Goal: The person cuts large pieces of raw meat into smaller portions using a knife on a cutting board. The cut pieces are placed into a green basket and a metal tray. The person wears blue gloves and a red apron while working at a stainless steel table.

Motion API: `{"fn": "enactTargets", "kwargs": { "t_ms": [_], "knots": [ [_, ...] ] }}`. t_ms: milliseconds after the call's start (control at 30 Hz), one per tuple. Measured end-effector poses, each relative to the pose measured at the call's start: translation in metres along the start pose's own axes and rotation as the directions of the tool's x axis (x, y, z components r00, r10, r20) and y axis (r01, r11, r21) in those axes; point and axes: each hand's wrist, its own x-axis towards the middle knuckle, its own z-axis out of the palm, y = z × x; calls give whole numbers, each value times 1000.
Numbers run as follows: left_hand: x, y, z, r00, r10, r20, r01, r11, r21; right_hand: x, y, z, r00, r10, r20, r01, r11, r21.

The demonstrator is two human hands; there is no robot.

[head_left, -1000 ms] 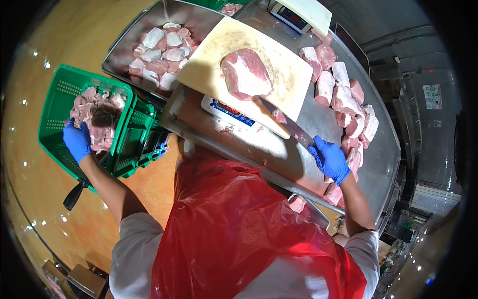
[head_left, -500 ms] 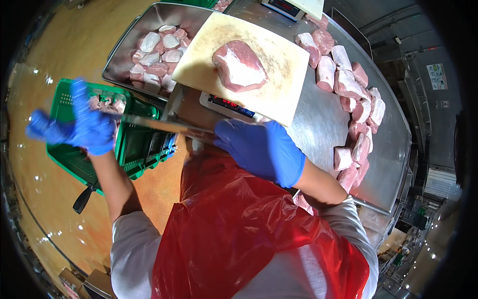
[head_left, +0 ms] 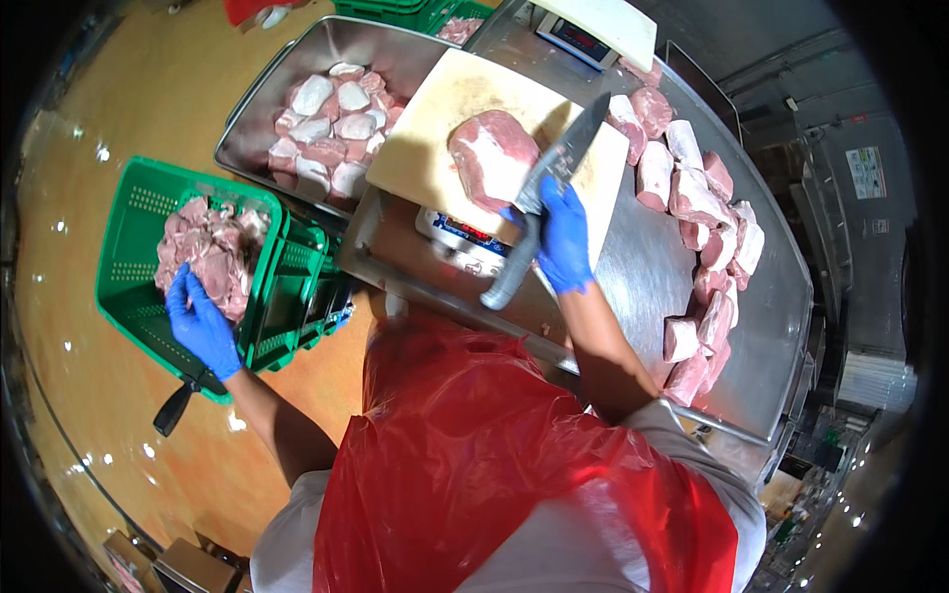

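Observation:
My right hand (head_left: 566, 242), in a blue glove, is closed on a large knife (head_left: 568, 148). Its grey handle sticks out toward me, while the wide blade slants up and to the right over the cutting board (head_left: 420, 143). On that pale board, just left of the blade, lies a thick piece of raw meat (head_left: 491, 163) with a white fat patch. My left hand (head_left: 205, 326), gloved in blue too, is over the near side of a green crate (head_left: 129, 232), fingers stretched out. Its fingertips are at the edge of the meat trimmings (head_left: 213, 247) in the crate.
A steel tub (head_left: 326, 44) of cut meat chunks stands behind the crate. Under the board sits a scale (head_left: 460, 232). Several meat pieces (head_left: 702, 193) line the right side of the steel table (head_left: 633, 247). A second scale (head_left: 578, 42) is at the back. A black handle (head_left: 173, 410) juts from the crate.
My left hand has come down and nearer to me, at the trimmings. My right hand has moved up and right; the knife, earlier pointing left across the crate, now points up over the board.

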Motion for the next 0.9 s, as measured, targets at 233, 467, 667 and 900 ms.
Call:
{"fn": "enactTargets", "kwargs": {
  "t_ms": [233,467,667,900],
  "knots": [
    [32,114,106,937,262,233,-161,912,-377,26,-113,92,862,-471,185,476,879,19],
    [-130,298,225,484,765,425,-419,629,-654,-95,-120,-105,924,-347,-159,313,928,-204],
    [-419,405,282,-343,850,400,-202,349,-915,-295,-41,-233,535,-429,-728,-133,808,-574],
    [-694,543,368,-277,426,861,-544,670,-506,-450,46,-262,13,-431,-902,-357,841,-407]
  ]
}}
